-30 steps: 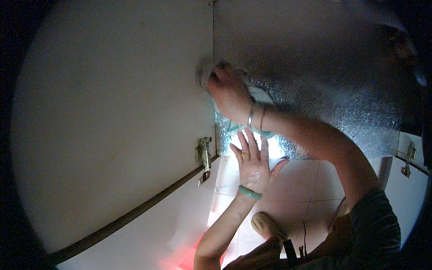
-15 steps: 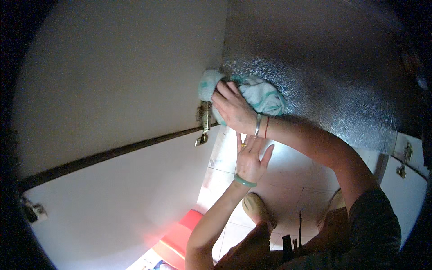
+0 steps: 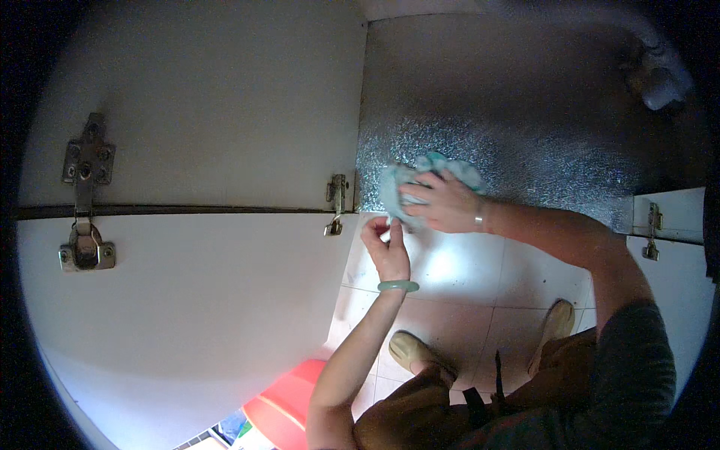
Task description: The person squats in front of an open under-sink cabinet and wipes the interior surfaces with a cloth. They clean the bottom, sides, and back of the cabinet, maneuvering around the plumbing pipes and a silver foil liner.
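Note:
A white and green cloth (image 3: 391, 191) lies bunched on the silvery foil-like lining (image 3: 540, 169) of a cabinet floor, near its front edge. My right hand (image 3: 448, 204) presses down on it from above, fingers curved over the cloth, a metal bangle at the wrist. Just below, my left hand (image 3: 388, 251), with a green bangle, has its thumb and fingertips pinched together at the cloth's lower edge. The fine detail between those fingertips is too small to be certain of.
At left, a white cabinet door (image 3: 187, 277) stands open on metal hinges (image 3: 88, 191). Another hinged door (image 3: 667, 225) is at right. A grey pipe fitting (image 3: 664, 86) sits at the far right. A red basin (image 3: 289, 397) rests low on the left, beside the tiled floor (image 3: 457, 330).
My right hand has slid the cloth from the left panel's corner to the right along the lining's front edge. My left hand has gone from spread fingers to a pinch. The view has shifted.

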Tool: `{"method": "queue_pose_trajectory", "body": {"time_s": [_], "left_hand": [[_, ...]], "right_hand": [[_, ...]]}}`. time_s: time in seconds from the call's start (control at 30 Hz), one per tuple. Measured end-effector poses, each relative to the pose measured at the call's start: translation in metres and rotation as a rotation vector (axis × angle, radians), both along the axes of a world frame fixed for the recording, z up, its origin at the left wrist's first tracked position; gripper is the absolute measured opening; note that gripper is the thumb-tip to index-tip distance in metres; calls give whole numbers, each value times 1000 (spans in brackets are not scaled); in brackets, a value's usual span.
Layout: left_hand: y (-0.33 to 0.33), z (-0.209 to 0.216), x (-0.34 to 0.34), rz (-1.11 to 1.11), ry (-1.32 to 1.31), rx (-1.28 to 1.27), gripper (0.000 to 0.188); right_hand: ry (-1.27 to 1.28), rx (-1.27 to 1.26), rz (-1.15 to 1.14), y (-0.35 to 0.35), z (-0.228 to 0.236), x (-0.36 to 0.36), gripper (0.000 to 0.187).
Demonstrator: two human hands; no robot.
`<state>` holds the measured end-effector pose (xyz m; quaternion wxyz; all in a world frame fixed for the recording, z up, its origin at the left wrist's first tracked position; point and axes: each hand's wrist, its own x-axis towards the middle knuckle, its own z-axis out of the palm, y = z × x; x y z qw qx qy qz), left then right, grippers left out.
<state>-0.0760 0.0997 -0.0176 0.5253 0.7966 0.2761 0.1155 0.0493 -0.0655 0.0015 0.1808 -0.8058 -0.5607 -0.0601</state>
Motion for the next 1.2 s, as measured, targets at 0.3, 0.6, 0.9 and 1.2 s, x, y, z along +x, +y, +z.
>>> {"method": "queue_pose_trajectory", "body": {"time_s": [0.3, 0.6, 0.9, 1.2], "left_hand": [[-15, 23, 36, -343, -5, 310, 46], [-18, 22, 27, -256, -57, 217, 48], [-31, 77, -68, -67, 170, 5, 56], [5, -48, -122, -170, 59, -308, 51]], "right_hand": [[-193, -200, -780, -253, -8, 37, 39], [-66, 121, -515, 17, -27, 115, 41], [97, -27, -14, 75, -19, 35, 34], [-41, -72, -214, 73, -42, 48, 34]]}}
